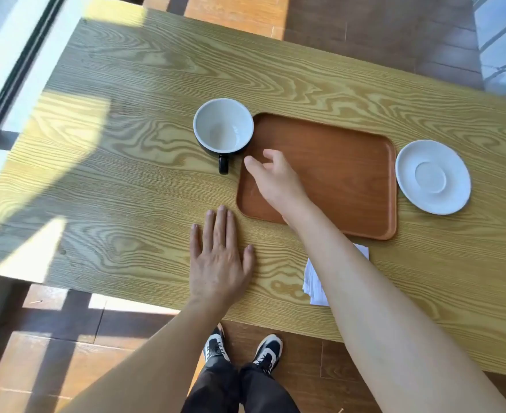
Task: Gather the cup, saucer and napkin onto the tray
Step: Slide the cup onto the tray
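A brown wooden tray [341,174] lies on the table with nothing on it. The cup [223,129], black outside and white inside, stands on the table touching the tray's far left corner, its handle pointing toward me. A white saucer [433,176] rests on the table just right of the tray. The white napkin [314,283] lies near the table's front edge, partly hidden under my right forearm. My right hand [275,177] hovers over the tray's left part, fingers apart, close to the cup's handle. My left hand [219,257] lies flat on the table, holding nothing.
The light wood-grain table [111,180] has its front edge right before me, and my feet stand on the brown floor below. A window frame runs along the left side. Sunlight patches fall across the table's left half.
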